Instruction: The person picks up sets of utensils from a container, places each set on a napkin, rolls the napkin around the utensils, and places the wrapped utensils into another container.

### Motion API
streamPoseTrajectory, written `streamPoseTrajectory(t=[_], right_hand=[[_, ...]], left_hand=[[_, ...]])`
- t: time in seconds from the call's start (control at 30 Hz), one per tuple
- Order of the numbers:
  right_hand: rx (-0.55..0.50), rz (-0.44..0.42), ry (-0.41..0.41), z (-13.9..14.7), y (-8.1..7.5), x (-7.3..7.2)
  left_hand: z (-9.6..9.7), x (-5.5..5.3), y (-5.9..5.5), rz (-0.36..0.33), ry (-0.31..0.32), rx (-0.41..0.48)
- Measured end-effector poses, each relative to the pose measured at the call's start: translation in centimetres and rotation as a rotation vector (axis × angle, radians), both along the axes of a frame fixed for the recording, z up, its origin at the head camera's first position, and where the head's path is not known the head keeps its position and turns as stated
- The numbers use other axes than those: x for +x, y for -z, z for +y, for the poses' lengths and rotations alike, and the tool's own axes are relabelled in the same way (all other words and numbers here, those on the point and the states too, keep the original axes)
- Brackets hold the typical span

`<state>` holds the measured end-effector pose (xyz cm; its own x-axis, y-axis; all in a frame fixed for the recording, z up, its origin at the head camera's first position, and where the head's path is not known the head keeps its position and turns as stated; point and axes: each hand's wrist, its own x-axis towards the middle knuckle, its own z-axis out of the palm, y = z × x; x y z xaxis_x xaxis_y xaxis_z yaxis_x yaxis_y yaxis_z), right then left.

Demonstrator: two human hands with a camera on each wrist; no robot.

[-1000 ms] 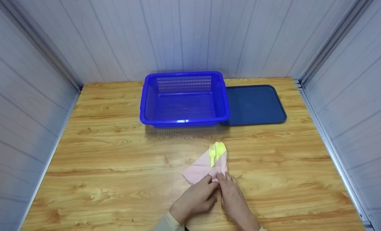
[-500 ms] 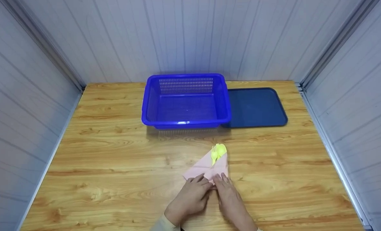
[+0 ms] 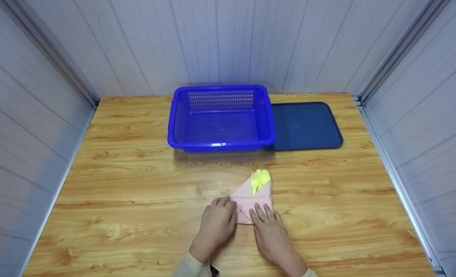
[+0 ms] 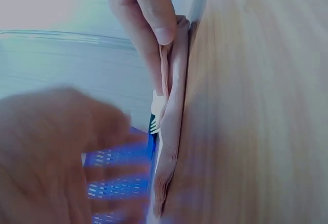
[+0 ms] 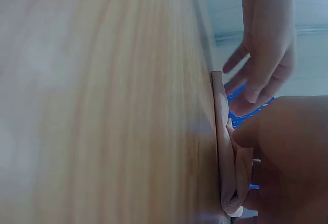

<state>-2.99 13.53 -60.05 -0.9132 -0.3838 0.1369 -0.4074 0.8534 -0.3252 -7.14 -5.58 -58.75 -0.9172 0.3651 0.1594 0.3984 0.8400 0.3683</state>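
Two hands (image 3: 217,221) (image 3: 271,232), one napkin (image 3: 261,197), one fork (image 3: 254,182) and at least one other utensil (image 3: 265,177) at its twelve o'clock, one basket (image 3: 220,146) at eleven, one tray (image 3: 308,127) at one

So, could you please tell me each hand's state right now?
Left hand: open, holding nothing.
Right hand: open, resting on the pink napkin.

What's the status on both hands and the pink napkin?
Right hand resting on pink napkin; left hand open at its left side, contact unclear. Yellow cutlery partly tucked in, tops showing. Blue basket, dark tray beyond, not obstructing.
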Motion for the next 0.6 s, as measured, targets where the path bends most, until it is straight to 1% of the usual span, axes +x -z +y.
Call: streamPoseTrajectory(t=[0.03, 0.1, 0.2, 0.27, 0.33, 0.43, 0.57, 0.6], right_hand=[[-0.001, -0.004, -0.003, 0.0, 0.0, 0.0], [-0.004, -0.015, -0.011, 0.0, -0.1, 0.0], [-0.006, -0.018, -0.017, 0.1, -0.1, 0.0], [-0.005, -0.009, -0.018, 0.1, -0.2, 0.0], [-0.006, -0.001, -0.017, 0.1, -0.2, 0.0], [-0.005, 0.010, -0.015, 0.1, -0.1, 0.0], [0.005, 0.014, -0.013, 0.1, -0.1, 0.0], [0.007, 0.011, -0.010, 0.1, -0.1, 0.0]], left_hand=[[0.0, 0.0, 0.0, -0.016, -0.066, -0.018], [0.3, 0.0, -0.1, -0.064, -0.170, -0.036], [0.8, -0.3, -0.2, -0.125, -0.274, -0.025], [1.1, -0.6, -0.4, -0.151, -0.324, -0.003], [1.2, -0.9, -0.4, -0.161, -0.353, 0.005], [1.1, -1.2, -0.3, -0.150, -0.366, 0.025], [0.6, -1.2, -0.1, -0.130, -0.364, 0.108], [0.4, -1.2, -0.1, -0.136, -0.359, 0.137]])
